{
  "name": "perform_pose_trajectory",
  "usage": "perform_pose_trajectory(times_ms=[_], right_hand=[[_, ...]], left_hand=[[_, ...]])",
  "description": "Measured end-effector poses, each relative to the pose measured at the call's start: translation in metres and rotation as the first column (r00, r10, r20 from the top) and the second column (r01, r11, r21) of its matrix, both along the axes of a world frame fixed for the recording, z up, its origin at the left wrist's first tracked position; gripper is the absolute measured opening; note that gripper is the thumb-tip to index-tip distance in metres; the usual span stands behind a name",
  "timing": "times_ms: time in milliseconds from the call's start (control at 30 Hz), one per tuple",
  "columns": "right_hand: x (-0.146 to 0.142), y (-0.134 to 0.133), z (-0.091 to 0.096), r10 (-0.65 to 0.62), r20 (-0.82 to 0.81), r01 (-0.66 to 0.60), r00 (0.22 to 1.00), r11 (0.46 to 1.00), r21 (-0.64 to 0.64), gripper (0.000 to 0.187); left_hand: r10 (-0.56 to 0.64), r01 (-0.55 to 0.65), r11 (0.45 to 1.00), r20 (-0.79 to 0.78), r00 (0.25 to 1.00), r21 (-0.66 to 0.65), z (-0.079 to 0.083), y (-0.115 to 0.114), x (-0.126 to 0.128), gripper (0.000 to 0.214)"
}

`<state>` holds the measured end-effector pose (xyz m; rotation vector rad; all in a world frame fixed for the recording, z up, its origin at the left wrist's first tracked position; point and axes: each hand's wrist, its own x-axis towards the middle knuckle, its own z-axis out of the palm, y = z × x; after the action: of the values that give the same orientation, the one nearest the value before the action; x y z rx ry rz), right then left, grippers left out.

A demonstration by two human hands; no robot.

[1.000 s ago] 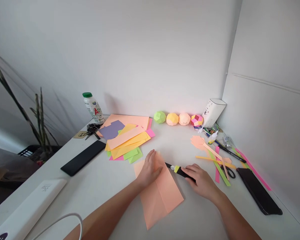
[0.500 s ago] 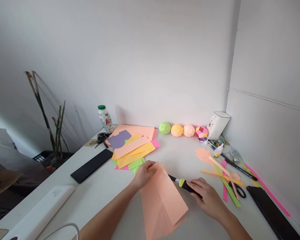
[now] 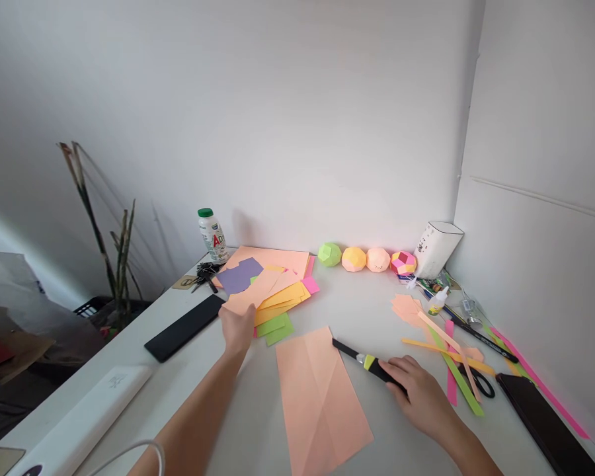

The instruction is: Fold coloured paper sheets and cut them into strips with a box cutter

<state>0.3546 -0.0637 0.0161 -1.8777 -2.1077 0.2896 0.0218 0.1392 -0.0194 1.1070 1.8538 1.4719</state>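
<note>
My left hand (image 3: 238,327) reaches out to the pile of coloured papers (image 3: 277,297), its fingers closed on the near end of a peach paper strip (image 3: 255,291) lying on top. On the table to the right, my right hand (image 3: 419,393) grips a black utility knife (image 3: 364,360) with a yellow-green slider, blade end pointing left. The tip lies beside the top right edge of a creased peach sheet (image 3: 322,396) that rests flat in front of me.
A black phone (image 3: 186,326), keys (image 3: 205,271) and a small bottle (image 3: 212,236) sit at the left. Several paper balls (image 3: 353,258) and a white box (image 3: 436,248) line the wall. Paper strips (image 3: 456,360), scissors (image 3: 476,382), a glue bottle (image 3: 437,301) and a black slab (image 3: 545,423) lie at the right.
My left hand left the peach sheet and moved left and forward to the paper pile, taking the strip. The sheet now lies opened flat. My right hand kept the knife in place.
</note>
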Motion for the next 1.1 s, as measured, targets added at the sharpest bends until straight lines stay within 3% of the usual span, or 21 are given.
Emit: perform_pose_trajectory(times_ms=[133, 200, 267, 333, 400, 467, 567, 600, 700, 767, 867, 967, 1100], right_hand=[[0.005, 0.000, 0.001, -0.039, 0.048, 0.040, 0.998, 0.999, -0.020, 0.041], [0.008, 0.000, 0.000, -0.055, 0.069, 0.058, 0.996, 0.998, -0.031, 0.041], [0.011, 0.000, -0.001, -0.072, 0.087, 0.076, 0.994, 0.996, -0.036, 0.041], [0.014, 0.000, -0.002, -0.094, 0.113, 0.096, 0.989, 0.995, -0.017, 0.041], [0.016, 0.001, -0.004, -0.117, 0.152, 0.115, 0.981, 0.993, 0.020, 0.041], [0.020, 0.002, -0.008, -0.143, 0.201, 0.133, 0.969, 0.989, 0.061, 0.041], [0.027, 0.003, -0.014, -0.179, 0.246, 0.153, 0.952, 0.981, 0.121, 0.040], [0.029, 0.004, -0.016, -0.186, 0.247, 0.156, 0.951, 0.978, 0.137, 0.041], [0.029, 0.007, -0.020, -0.200, 0.241, 0.162, 0.950, 0.972, 0.168, 0.041], [0.022, 0.007, -0.020, -0.202, 0.211, 0.159, 0.956, 0.966, 0.202, 0.038], [0.001, 0.005, -0.017, -0.154, -0.003, 0.151, 0.988, 0.964, 0.218, 0.035], [-0.022, 0.001, -0.017, -0.175, -0.305, 0.196, 0.936, 0.980, 0.038, 0.038], [-0.038, -0.002, -0.015, -0.366, -0.547, 0.248, 0.753, 0.927, -0.280, 0.045]], left_hand=[[0.038, -0.017, 0.997, -0.277, 0.960, 0.077, 0.007, -0.016, 0.017, 0.087], [-0.057, 0.172, 0.969, -0.521, 0.852, 0.175, 0.010, -0.024, 0.026, 0.074], [-0.263, 0.503, 0.849, -0.700, 0.664, 0.158, 0.010, -0.033, 0.034, 0.047], [-0.466, 0.757, 0.651, -0.759, 0.455, 0.054, 0.010, -0.041, 0.041, 0.025], [-0.558, 0.862, 0.505, -0.776, 0.294, -0.037, 0.009, -0.050, 0.048, 0.019], [-0.596, 0.910, 0.401, -0.785, 0.169, -0.108, 0.009, -0.058, 0.053, 0.020], [-0.620, 0.934, 0.310, -0.783, 0.059, -0.176, 0.010, -0.064, 0.055, 0.009], [-0.633, 0.935, 0.297, -0.773, 0.039, -0.195, 0.011, -0.065, 0.055, 0.007], [-0.705, 0.920, 0.292, -0.709, 0.023, -0.260, 0.012, -0.068, 0.054, 0.033], [-0.745, 0.915, 0.288, -0.667, 0.028, -0.284, 0.010, -0.069, 0.055, 0.035], [-0.757, 0.929, 0.276, -0.651, 0.052, -0.247, 0.003, -0.072, 0.058, 0.035], [-0.743, 0.939, 0.289, -0.662, 0.098, -0.186, -0.006, -0.078, 0.065, 0.030], [-0.675, 0.931, 0.347, -0.719, 0.168, -0.109, -0.016, -0.085, 0.073, 0.019]])
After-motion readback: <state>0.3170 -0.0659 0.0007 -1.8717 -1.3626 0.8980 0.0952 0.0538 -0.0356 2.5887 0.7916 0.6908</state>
